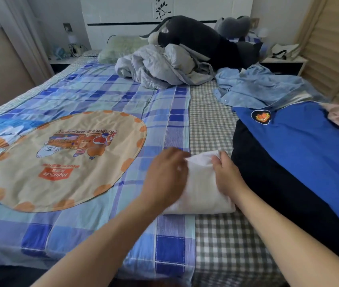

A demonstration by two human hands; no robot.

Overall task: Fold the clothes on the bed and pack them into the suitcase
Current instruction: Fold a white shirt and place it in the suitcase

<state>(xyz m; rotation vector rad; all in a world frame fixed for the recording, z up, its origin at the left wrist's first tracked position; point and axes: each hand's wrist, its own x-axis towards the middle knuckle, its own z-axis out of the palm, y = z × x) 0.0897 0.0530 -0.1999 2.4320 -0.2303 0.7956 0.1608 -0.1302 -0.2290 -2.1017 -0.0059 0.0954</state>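
Bedroom with a wide bed point(94, 88) under a blue checked cover; on its left half lies much free room around the cartoon print point(65, 160); the left hand point(165, 175), blurred, rests on the white garment point(201, 187) with fingers rather flat; the right hand point(225, 175) pinches its far corner; this garment, near the front edge, looks nearly folded; to the right wait the blue shirt point(301, 141) and, behind it, the denim shirt point(263, 90), both unfolded; no suitcase is visible, so packing seems not begun.
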